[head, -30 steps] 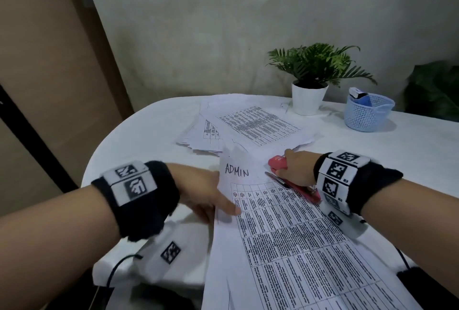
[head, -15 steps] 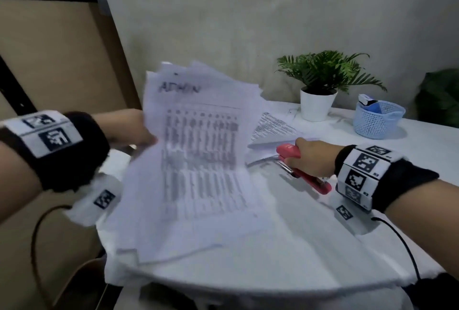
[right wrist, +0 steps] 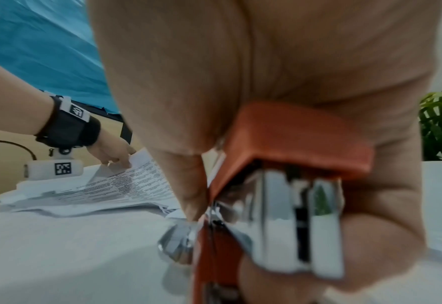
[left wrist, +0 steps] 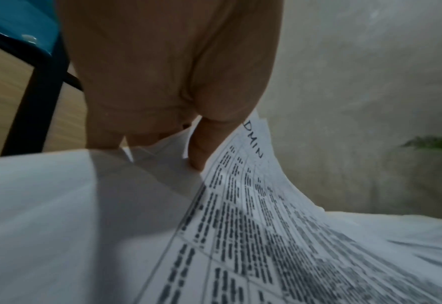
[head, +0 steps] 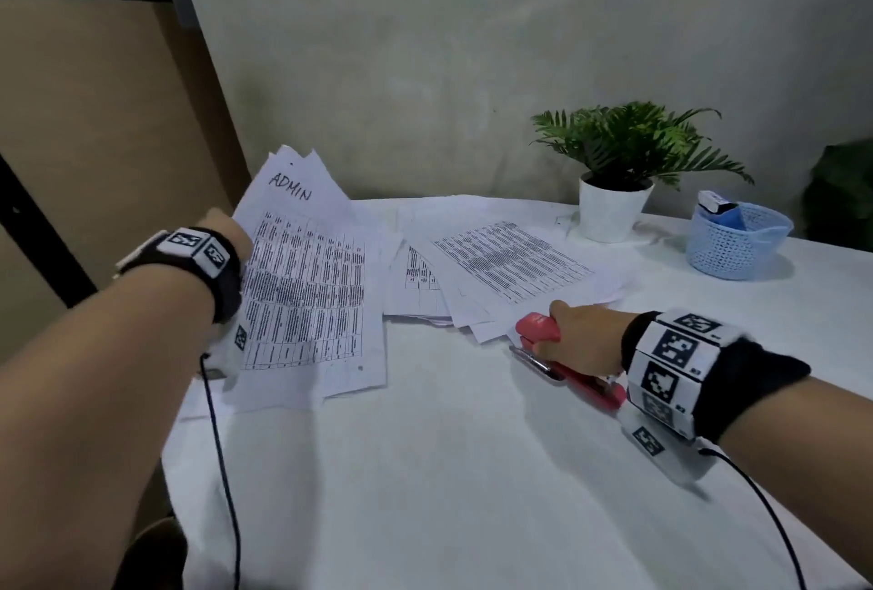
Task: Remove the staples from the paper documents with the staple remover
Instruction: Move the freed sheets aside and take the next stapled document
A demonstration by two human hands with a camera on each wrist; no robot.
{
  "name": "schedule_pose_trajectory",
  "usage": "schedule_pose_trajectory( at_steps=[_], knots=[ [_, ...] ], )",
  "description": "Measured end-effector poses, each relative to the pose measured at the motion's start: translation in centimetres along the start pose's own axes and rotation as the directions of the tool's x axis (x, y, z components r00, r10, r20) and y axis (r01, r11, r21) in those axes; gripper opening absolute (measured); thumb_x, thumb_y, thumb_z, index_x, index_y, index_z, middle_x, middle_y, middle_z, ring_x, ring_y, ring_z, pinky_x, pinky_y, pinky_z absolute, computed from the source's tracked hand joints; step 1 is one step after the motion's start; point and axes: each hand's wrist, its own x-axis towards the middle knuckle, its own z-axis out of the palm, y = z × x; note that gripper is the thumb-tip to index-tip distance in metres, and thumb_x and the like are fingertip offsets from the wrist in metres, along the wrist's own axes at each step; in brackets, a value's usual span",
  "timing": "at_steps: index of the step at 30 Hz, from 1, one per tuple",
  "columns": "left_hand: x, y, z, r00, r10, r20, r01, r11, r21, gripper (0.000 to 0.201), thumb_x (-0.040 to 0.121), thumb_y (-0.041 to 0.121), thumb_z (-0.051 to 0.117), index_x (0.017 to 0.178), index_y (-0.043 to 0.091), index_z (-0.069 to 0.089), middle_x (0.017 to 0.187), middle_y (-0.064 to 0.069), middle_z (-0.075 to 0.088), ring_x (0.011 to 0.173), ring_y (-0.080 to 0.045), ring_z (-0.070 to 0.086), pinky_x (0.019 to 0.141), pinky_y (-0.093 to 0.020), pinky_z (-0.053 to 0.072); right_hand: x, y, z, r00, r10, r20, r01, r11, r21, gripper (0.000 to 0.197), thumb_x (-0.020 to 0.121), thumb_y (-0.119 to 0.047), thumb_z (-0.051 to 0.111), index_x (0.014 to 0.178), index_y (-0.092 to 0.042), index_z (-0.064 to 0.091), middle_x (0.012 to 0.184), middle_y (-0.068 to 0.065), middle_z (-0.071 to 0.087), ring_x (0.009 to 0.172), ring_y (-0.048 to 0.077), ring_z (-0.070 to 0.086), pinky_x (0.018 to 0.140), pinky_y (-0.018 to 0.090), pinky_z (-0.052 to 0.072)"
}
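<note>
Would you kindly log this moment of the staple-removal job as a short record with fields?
left hand: the left hand pinches the white printed sheets headed ADMIN at their upper left edge; top lifted, lower end on the table
right hand: the right hand grips the red staple remover with metal jaws, low over the white round table
other papers: a fanned pile of printed sheets lies beyond the remover
background: potted green fern in a white pot; light blue mesh basket
</note>
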Motion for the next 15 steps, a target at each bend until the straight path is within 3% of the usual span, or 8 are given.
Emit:
schedule_pose_trajectory(
  at_steps=[2,4,6,8,10,13,15],
  knots=[
    [0.4,1.0,1.0,0.997,0.022,-0.080,-0.017,0.998,0.062,0.032,0.091,0.006,0.049,0.121,-0.006,0.046,0.126,-0.029,0.050,0.121,-0.042,0.048,0.102,-0.048,0.036,0.4,0.2,0.2,0.999,-0.002,0.032,0.002,1.000,-0.017,0.037,0.095,-0.042,0.040,0.114,-0.010,0.037,0.124,0.015,0.054,0.114,0.029,0.051,0.082,0.032,0.034],
    [0.3,3.3,1.9,0.984,0.132,-0.122,-0.120,0.988,0.099,0.032,0.090,0.010,0.051,0.120,-0.001,0.046,0.126,-0.027,0.048,0.120,-0.042,0.047,0.103,-0.049,0.036,0.8,0.4,0.2,0.999,-0.006,0.052,0.008,1.000,-0.030,0.030,0.094,-0.041,0.040,0.102,-0.014,0.032,0.122,0.014,0.055,0.111,0.028,0.052,0.081,0.033,0.034],
    [-0.4,6.6,2.9,0.957,0.289,0.022,-0.289,0.947,0.141,0.033,0.088,0.018,0.057,0.117,0.002,0.055,0.124,-0.021,0.056,0.115,-0.034,0.055,0.098,-0.043,0.045,1.0,0.6,0.2,0.998,-0.017,0.060,0.019,0.999,-0.029,0.029,0.094,-0.041,0.039,0.100,-0.014,0.029,0.120,0.014,0.056,0.101,0.026,0.051,0.079,0.032,0.034],
    [-2.2,10.1,4.0,0.894,0.406,0.188,-0.427,0.900,0.086,0.040,0.089,0.035,0.060,0.117,0.006,0.061,0.124,-0.013,0.061,0.115,-0.029,0.058,0.099,-0.040,0.047,1.1,0.6,0.1,0.998,-0.030,0.062,0.032,0.999,-0.026,0.028,0.095,-0.039,0.039,0.099,-0.013,0.029,0.116,0.015,0.057,0.091,0.023,0.045,0.077,0.031,0.033],
    [-4.7,13.2,5.3,0.824,0.422,0.377,-0.444,0.896,-0.033,0.052,0.093,0.046,0.052,0.122,0.004,0.060,0.128,-0.013,0.060,0.120,-0.030,0.056,0.103,-0.041,0.043,1.1,0.6,0.2,0.998,-0.038,0.058,0.040,0.999,-0.018,0.027,0.095,-0.038,0.039,0.098,-0.013,0.030,0.105,0.014,0.056,0.086,0.023,0.044,0.076,0.031,0.035],
    [-6.0,16.8,7.8,0.777,0.427,0.462,-0.461,0.886,-0.045,0.069,0.090,0.062,0.039,0.130,0.007,0.054,0.135,-0.013,0.054,0.126,-0.027,0.051,0.106,-0.037,0.040,0.8,0.6,0.3,0.997,-0.043,0.062,0.045,0.999,-0.018,0.025,0.095,-0.037,0.038,0.097,-0.013,0.031,0.095,0.009,0.048,0.083,0.023,0.045,0.074,0.031,0.036],
    [-5.4,18.2,9.3,0.783,0.430,0.449,-0.503,0.863,0.050,0.094,0.067,0.087,0.032,0.137,0.024,0.048,0.145,-0.004,0.045,0.133,-0.025,0.042,0.110,-0.042,0.033,0.7,0.7,0.3,0.997,-0.058,0.057,0.059,0.998,-0.018,0.024,0.096,-0.036,0.038,0.097,-0.013,0.030,0.100,0.012,0.052,0.082,0.023,0.045,0.072,0.030,0.035]
  ],
)
